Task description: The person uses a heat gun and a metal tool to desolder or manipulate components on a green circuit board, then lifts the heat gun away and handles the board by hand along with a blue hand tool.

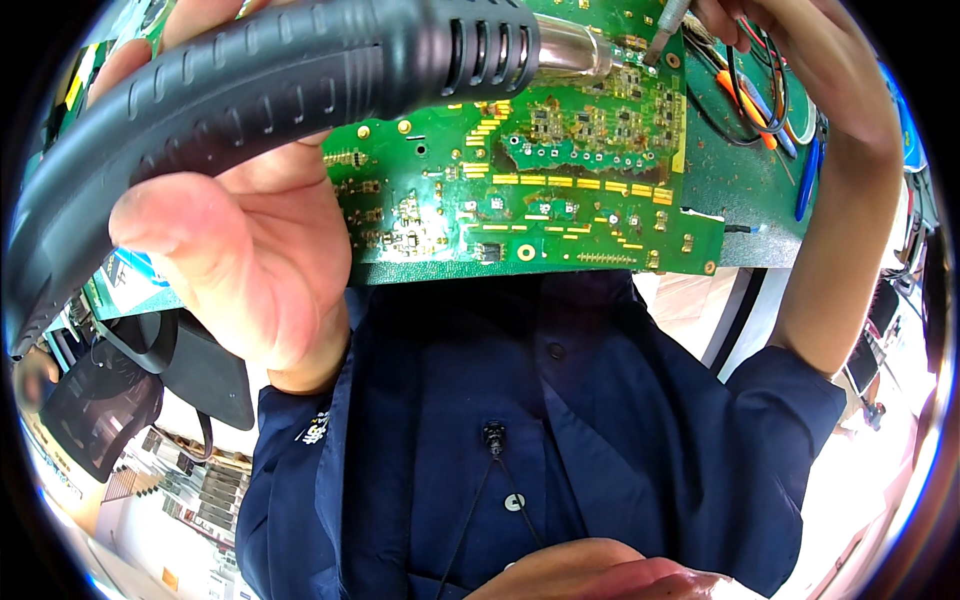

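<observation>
A black hot-air gun (290,85) with a curved, ribbed body crosses the upper left, close to the camera. My left hand (270,235) holds it, palm under the body and fingers curling up behind it. Its metal nozzle (575,48) points right, at small parts near the upper right corner of a green circuit board (440,260). At that same spot rests the tip of a slim grey metal tool (668,28), whose kind I cannot make out. My right hand (810,55) has its fingers closed round this tool, its upper end cut off by the picture's edge.
Under the board lies a green mat (750,200). Right of the board are black cables (735,125), an orange-handled tool (735,95) and a blue tool (806,180). A black chair (205,370) stands at the lower left.
</observation>
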Action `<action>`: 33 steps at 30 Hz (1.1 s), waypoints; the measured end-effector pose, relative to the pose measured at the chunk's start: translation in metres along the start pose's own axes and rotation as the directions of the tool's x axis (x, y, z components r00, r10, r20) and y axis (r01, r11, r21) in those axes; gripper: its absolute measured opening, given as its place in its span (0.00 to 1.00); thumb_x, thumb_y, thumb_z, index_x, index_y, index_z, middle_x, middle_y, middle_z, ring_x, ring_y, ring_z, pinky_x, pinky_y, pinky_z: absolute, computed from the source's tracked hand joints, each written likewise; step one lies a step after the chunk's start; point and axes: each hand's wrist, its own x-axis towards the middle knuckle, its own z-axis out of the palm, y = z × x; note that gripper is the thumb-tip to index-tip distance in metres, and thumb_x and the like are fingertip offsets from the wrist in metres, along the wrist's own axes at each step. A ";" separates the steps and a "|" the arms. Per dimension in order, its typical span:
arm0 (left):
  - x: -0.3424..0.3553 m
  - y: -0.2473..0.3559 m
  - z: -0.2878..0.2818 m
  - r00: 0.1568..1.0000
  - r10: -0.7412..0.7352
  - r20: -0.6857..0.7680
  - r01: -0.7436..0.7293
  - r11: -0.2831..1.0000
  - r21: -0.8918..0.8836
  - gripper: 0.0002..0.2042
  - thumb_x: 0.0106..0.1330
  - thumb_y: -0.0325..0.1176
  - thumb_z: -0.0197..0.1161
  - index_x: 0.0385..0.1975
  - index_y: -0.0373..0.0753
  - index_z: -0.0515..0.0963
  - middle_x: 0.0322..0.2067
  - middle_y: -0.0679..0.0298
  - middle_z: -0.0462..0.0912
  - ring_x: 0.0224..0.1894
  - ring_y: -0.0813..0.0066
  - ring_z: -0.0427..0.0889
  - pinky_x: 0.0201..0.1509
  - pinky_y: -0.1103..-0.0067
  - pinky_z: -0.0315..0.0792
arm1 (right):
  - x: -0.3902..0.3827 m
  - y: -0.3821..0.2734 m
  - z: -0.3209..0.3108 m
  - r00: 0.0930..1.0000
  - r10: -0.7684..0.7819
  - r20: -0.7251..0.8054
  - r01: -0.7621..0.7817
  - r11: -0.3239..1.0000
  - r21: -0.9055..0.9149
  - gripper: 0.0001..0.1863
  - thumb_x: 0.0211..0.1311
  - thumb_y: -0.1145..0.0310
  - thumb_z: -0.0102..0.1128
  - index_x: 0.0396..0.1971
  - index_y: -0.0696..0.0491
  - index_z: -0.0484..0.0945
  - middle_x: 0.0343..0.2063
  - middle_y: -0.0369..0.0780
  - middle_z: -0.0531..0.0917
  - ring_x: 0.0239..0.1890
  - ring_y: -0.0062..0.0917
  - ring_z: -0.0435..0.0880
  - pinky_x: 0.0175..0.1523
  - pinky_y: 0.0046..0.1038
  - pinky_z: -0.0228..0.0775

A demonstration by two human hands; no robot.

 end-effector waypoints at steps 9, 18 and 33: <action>0.002 -0.001 0.008 1.000 0.013 0.001 -0.013 1.000 0.024 0.31 0.74 0.53 0.57 0.68 0.37 0.67 0.69 0.47 0.66 0.71 0.38 0.65 0.68 0.49 0.75 | 0.003 0.008 -0.009 0.995 0.014 0.099 -0.020 0.998 0.061 0.15 0.78 0.60 0.56 0.39 0.60 0.78 0.21 0.33 0.78 0.20 0.14 0.76 0.25 0.17 0.68; 0.002 -0.002 0.007 1.000 0.006 0.006 -0.006 1.000 -0.019 0.32 0.73 0.54 0.57 0.68 0.37 0.67 0.69 0.46 0.67 0.71 0.38 0.65 0.67 0.50 0.77 | 0.008 0.006 -0.010 0.983 -0.043 0.179 0.042 0.999 0.006 0.17 0.79 0.60 0.54 0.37 0.60 0.77 0.18 0.34 0.77 0.18 0.13 0.74 0.22 0.18 0.65; 0.001 -0.007 0.014 1.000 0.007 -0.029 -0.004 0.996 0.091 0.33 0.71 0.59 0.57 0.69 0.45 0.67 0.68 0.43 0.68 0.70 0.35 0.66 0.66 0.50 0.76 | 0.017 -0.005 -0.002 0.973 -0.083 0.217 0.122 0.977 -0.176 0.21 0.79 0.58 0.54 0.30 0.60 0.77 0.16 0.31 0.72 0.18 0.13 0.68 0.22 0.20 0.60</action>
